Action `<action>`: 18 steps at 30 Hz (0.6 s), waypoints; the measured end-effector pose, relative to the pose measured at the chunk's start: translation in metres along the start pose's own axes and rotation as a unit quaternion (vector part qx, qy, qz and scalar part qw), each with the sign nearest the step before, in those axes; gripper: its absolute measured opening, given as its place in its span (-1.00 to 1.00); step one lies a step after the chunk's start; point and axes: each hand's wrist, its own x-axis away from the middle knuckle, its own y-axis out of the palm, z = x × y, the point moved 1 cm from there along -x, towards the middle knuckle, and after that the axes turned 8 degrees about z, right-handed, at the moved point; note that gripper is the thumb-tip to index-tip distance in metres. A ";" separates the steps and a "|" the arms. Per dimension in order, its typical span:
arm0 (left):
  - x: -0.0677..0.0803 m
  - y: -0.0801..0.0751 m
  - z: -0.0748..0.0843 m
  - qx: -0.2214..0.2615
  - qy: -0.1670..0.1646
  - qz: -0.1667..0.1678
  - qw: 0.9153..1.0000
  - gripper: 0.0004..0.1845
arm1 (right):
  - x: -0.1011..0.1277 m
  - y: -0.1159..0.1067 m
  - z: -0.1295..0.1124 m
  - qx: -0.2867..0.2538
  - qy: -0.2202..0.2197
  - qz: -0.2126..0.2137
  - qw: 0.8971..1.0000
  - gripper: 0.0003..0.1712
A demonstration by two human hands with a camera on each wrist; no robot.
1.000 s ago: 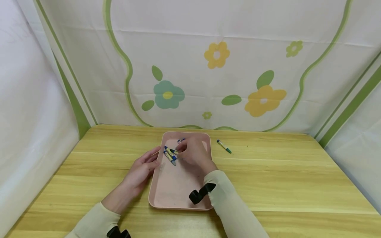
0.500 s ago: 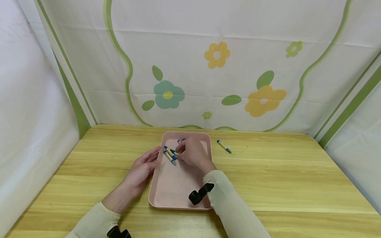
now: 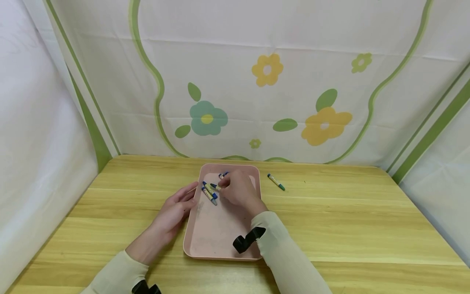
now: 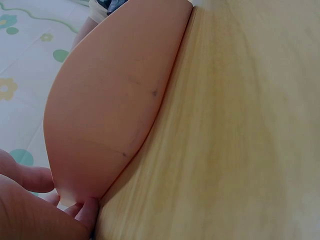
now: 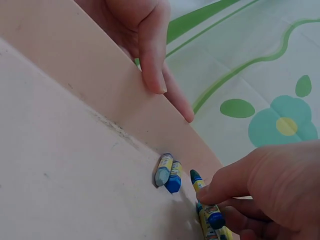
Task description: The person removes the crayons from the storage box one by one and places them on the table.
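Observation:
A pink tray (image 3: 216, 232) lies on the wooden table (image 3: 349, 220). My left hand (image 3: 175, 209) rests against the tray's left rim with fingers fairly straight; its fingers (image 5: 152, 55) touch the rim (image 5: 90, 65), seen from outside as the tray wall (image 4: 115, 100). My right hand (image 3: 239, 192) is inside the tray at its far end. Its fingertips (image 5: 207, 192) pinch a dark green-tipped crayon (image 5: 196, 179), with a blue one (image 5: 213, 216) just beneath. A light blue and a blue crayon (image 5: 168, 175) lie side by side by the rim. Another crayon (image 3: 222, 174) peeks out behind the hand.
One green crayon (image 3: 276, 181) lies on the table right of the tray's far corner. Flowered cloth walls (image 3: 264, 81) enclose the table at the back and sides. Black wrist straps (image 3: 247, 240) sit on both sleeves.
My right hand has shifted only slightly over the crayons at the tray's far end. The left hand stays on the rim.

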 end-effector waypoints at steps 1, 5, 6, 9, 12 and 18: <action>0.000 0.000 0.000 -0.001 -0.001 0.000 1.000 -0.30 | 0.000 0.000 0.000 -0.005 0.000 0.003 1.000 -0.83; 0.001 0.000 0.000 -0.003 -0.002 0.003 1.000 -0.30 | 0.001 -0.001 0.001 -0.024 -0.010 0.016 1.000 -0.80; 0.001 0.000 0.000 -0.002 -0.002 0.003 1.000 -0.30 | 0.002 -0.001 0.002 -0.031 -0.010 0.018 0.999 -0.79; 0.001 0.000 0.000 -0.002 -0.001 0.003 1.000 -0.30 | 0.002 -0.002 0.003 -0.039 -0.022 0.030 0.999 -0.78; 0.001 0.001 -0.001 -0.003 -0.001 0.003 1.000 -0.30 | 0.002 -0.003 0.004 -0.047 -0.034 0.042 0.997 -0.79; 0.001 0.001 0.000 -0.004 -0.001 0.003 1.000 -0.30 | 0.000 -0.005 0.004 -0.046 -0.048 0.057 0.996 -0.81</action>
